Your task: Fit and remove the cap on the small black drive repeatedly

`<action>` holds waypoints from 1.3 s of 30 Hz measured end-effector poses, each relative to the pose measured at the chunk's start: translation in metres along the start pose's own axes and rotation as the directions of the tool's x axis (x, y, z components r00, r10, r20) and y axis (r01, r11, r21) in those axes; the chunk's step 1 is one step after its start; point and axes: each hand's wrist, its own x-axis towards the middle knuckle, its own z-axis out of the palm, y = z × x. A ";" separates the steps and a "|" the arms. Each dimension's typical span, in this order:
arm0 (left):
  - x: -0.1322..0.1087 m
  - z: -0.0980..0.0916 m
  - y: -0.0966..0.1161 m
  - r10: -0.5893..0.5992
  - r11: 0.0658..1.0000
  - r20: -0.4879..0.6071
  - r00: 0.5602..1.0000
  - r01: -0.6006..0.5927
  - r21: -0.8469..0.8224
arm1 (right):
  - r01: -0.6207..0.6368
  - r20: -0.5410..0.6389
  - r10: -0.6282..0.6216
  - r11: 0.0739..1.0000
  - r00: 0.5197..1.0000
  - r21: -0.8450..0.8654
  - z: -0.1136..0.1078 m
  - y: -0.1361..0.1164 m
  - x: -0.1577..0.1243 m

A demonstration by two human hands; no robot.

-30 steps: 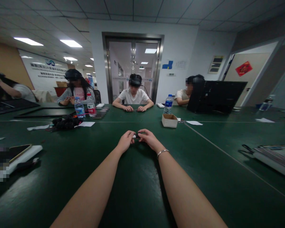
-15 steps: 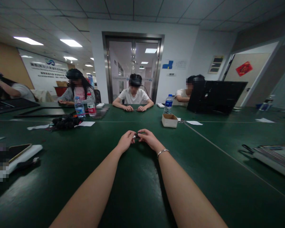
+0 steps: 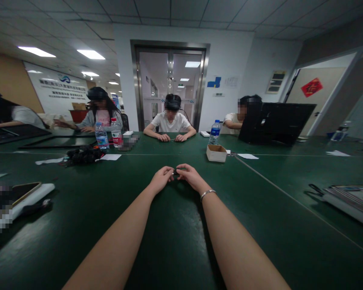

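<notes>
Both my arms stretch out over the dark green table [image 3: 175, 225]. My left hand [image 3: 161, 179] and my right hand [image 3: 190, 177] meet at the table's middle, fingers curled and pinched together on a small dark object [image 3: 175, 172] with a bit of metal showing. It is too small to name. A thin bracelet sits on my right wrist.
A small cardboard box [image 3: 216, 153] stands beyond my hands to the right, with a water bottle [image 3: 213, 132] behind it. Two bottles [image 3: 108, 135] and a black bundle [image 3: 83, 155] lie far left. A phone [image 3: 24, 191] lies near left. Three people sit opposite; an open laptop [image 3: 275, 123] is at right.
My hands stay pinched on the small object with barely any shift. The person at far left has lowered an arm, and the person beside them has reached an arm out sideways.
</notes>
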 end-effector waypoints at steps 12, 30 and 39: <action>-0.003 0.002 0.002 0.039 0.999 0.019 0.999 -0.040 0.028 | -0.010 -0.015 0.010 1.000 1.000 0.015 0.001 -0.002 -0.001; -0.003 -0.001 0.003 0.101 0.994 -0.033 0.994 -0.102 -0.032 | -0.039 -0.042 0.043 0.995 0.998 0.089 0.002 -0.002 0.000; -0.002 0.000 0.002 0.052 0.998 -0.050 0.997 -0.053 -0.035 | 0.023 0.043 -0.024 0.999 0.999 0.034 0.003 -0.002 0.000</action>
